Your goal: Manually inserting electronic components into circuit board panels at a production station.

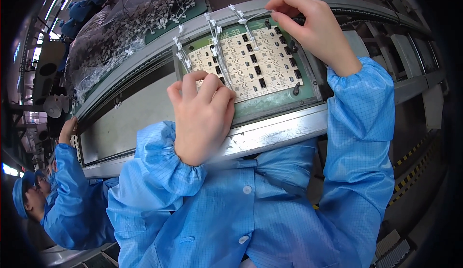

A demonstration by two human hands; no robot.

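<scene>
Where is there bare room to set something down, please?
Bare: the grey surface between near rail and far rail, left of the green fixture; the fixture's front strip, between circuit-board panel and near rail. Crowded: the panel, under wires and the left hand; its far right corner, by the right hand; the cable heap beyond the far rail.

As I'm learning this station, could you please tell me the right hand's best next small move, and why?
I would probably lower the thin cable, apparently pinched in the right hand, toward the right side of the cream board: that hand is near its far edge, and other cables lie across its left and middle, while the right side shows none.
</scene>
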